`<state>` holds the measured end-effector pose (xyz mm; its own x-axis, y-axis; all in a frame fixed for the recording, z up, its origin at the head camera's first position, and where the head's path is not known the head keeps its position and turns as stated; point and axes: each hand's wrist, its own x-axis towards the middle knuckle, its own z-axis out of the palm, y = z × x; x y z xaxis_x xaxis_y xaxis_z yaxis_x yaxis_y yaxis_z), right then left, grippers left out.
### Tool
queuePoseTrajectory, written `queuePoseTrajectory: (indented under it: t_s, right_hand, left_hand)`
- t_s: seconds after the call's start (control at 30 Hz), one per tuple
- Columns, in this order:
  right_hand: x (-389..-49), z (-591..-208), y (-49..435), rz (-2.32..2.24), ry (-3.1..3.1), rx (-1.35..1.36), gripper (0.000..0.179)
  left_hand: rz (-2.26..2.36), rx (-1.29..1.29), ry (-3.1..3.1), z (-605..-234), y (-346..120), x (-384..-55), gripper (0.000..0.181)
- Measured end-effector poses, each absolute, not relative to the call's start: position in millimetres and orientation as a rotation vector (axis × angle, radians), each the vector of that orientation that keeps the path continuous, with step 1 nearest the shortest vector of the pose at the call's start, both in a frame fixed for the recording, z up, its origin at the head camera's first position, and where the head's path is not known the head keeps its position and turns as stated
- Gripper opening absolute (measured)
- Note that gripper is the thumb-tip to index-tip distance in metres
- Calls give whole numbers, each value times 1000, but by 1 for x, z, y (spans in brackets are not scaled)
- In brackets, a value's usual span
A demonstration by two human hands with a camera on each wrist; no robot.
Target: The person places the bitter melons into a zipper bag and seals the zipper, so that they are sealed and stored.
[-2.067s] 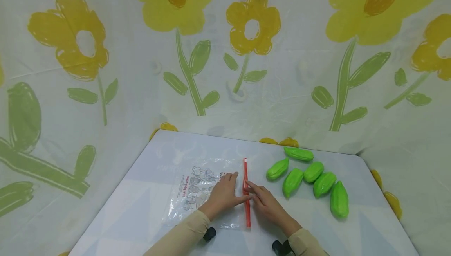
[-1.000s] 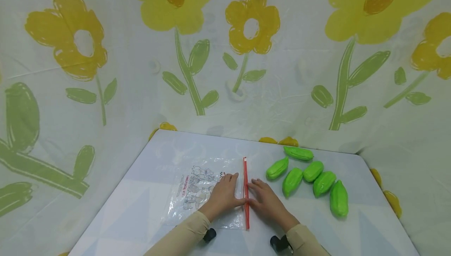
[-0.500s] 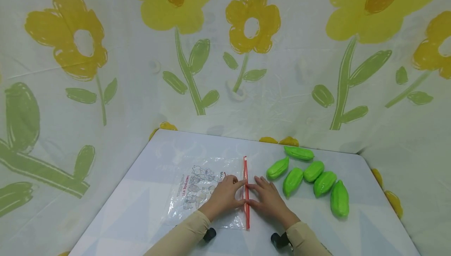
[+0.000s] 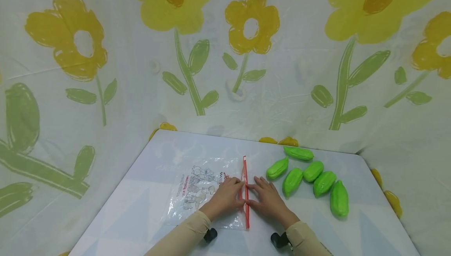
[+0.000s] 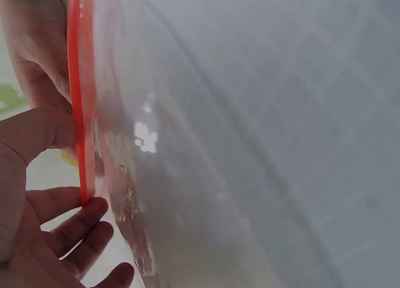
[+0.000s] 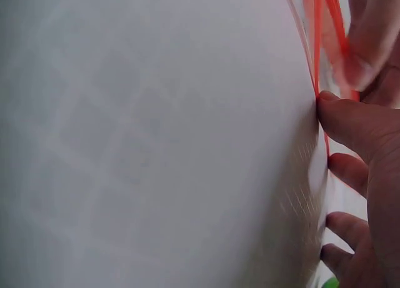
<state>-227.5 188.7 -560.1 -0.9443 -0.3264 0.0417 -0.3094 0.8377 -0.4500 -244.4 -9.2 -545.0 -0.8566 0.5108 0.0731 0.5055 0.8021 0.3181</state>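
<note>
A clear zip bag (image 4: 176, 205) with line drawings and red lettering lies flat on the table. Its red zip strip (image 4: 244, 162) runs along the right side, and near the hands the red edges stand slightly apart. My left hand (image 4: 225, 195) lies over the bag, pinching a red edge between thumb and forefinger; in the left wrist view its other fingers are loosely bent. From the other side, my right hand (image 4: 269, 201) holds the strip with thumb and forefinger, its remaining fingers spread. In the right wrist view, its thumb (image 6: 350, 119) presses the red edge.
Several bright green, ridged star-fruit-like pieces (image 4: 292, 181) lie to the right of the bag, near the table's back right. A flower-printed curtain (image 4: 275, 111) hangs behind the white table (image 4: 141, 177). Dark camera mounts (image 4: 280, 240) sit by the wrists.
My left fingers have moved from lying flat on the bag to the red edge, bending it leftward. My right hand has shifted slightly along the strip, its fingers spreading. The green pieces stay put.
</note>
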Motion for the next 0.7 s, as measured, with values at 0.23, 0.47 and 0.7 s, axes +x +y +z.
queuePoseTrajectory:
  t_s: [0.23, 0.47, 0.7]
  right_hand:
    - [-229, -559, 187, -696, 2950, -459, 58]
    - [-230, -562, 189, -687, 2979, -503, 57]
    - [-229, -562, 188, -677, 2946, -466, 58]
  left_hand:
    - [688, 746, 3041, -527, -8, -242, 68]
    - [827, 669, 3190, -501, -11, -241, 59]
    - [815, 715, 3338, -496, -18, -244, 34]
